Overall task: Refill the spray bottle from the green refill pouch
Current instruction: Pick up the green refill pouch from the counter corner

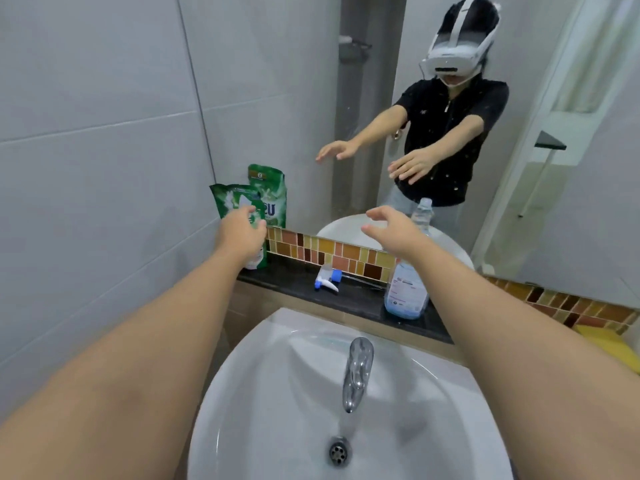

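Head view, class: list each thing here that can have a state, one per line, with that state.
Pouch: upright on the ledge, left hand in front of it.
Bottle: upright, part full; neck hidden.
Spray head: off, lying on the ledge.
Tap: running.
Right hand: open, empty.

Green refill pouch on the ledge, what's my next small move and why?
Probably close the left hand on the green refill pouch: it already reaches it, fingers open. The spray bottle stands uncapped, its trigger head lying beside it, ready for pouring.
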